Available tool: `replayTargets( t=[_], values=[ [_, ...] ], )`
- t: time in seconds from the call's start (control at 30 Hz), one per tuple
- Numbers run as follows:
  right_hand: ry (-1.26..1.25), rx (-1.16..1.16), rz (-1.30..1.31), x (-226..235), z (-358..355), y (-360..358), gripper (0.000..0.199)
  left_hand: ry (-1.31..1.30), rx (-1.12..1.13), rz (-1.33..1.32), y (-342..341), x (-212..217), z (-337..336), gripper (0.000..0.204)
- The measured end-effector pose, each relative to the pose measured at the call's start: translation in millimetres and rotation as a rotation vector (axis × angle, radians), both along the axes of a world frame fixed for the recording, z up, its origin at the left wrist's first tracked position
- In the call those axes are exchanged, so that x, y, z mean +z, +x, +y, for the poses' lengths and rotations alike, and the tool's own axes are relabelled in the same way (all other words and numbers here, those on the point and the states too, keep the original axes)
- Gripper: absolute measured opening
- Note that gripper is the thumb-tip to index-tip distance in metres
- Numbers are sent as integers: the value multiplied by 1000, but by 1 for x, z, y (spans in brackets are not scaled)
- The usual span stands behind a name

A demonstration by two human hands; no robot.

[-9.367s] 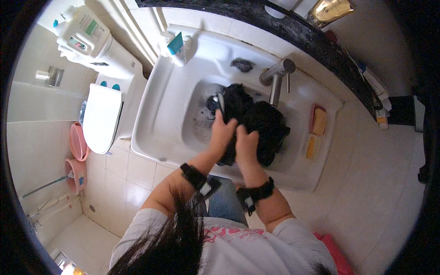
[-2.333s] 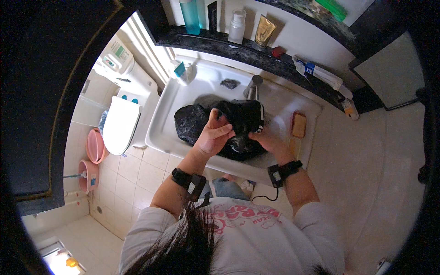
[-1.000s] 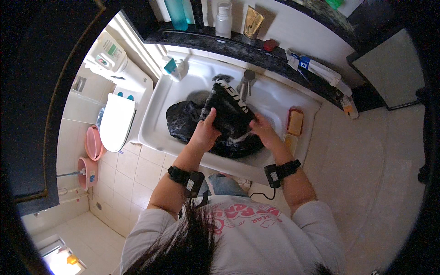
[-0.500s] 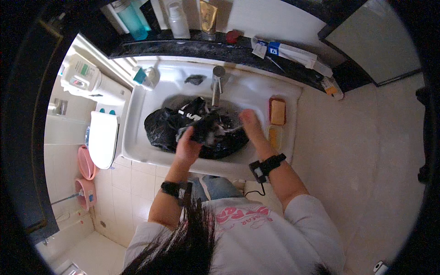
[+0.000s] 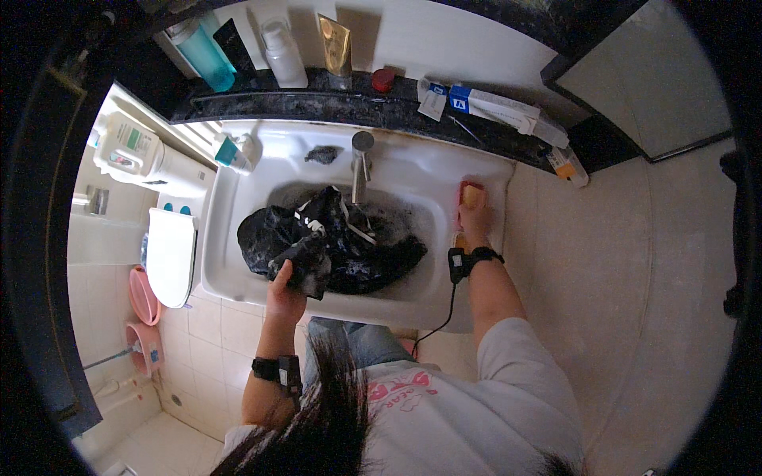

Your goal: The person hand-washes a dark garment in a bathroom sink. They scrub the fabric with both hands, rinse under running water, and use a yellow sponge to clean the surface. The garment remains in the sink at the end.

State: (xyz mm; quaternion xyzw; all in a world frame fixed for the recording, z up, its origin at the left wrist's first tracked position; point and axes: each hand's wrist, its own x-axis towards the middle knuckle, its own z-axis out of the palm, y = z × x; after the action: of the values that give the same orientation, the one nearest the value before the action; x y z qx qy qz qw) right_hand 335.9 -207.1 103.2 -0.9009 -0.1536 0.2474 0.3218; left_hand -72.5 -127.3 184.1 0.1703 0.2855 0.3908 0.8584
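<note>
A wet black garment (image 5: 349,258) with white trim and traces of suds lies bunched in the white sink (image 5: 218,262). Its near left part is lifted in my left hand (image 5: 287,295), which is closed round the fabric. At the sink's right rim, my right hand (image 5: 476,225) has its fingers on a tan bar of soap (image 5: 474,195) in a red soap dish (image 5: 461,192). The hand covers the near part of the bar. A second, yellowish piece (image 5: 459,240) shows partly beside my right wrist.
The metal faucet (image 5: 362,163) stands at the back of the basin, a small dark cloth (image 5: 324,154) left of it. Bottles, a gold tube (image 5: 335,47) and a long box (image 5: 496,109) line the black shelf (image 5: 309,105). A cable hangs from my right wristband (image 5: 459,265).
My right hand has moved from over the basin to the soap at the right. My left hand has shifted left and nearer with the fabric. The view has tilted slightly.
</note>
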Motion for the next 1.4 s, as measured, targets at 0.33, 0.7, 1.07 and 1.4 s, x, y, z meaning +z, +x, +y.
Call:
replayTargets(
  t=[0.33,0.7,1.07,1.4],
  values=[
    [-21,77,-355,-38,-14,39,66,14,-73,-42,-7,3,21,37],
    [902,376,-38,90,10,-176,50,-134,-250,-227,41,21,37,52],
    [458,511,-619,166,86,-288,52,-223,-417,-335,30,58,60,42],
    [161,569,-770,181,108,-322,46,-297,-457,-486,-2,56,76,47]
  ],
)
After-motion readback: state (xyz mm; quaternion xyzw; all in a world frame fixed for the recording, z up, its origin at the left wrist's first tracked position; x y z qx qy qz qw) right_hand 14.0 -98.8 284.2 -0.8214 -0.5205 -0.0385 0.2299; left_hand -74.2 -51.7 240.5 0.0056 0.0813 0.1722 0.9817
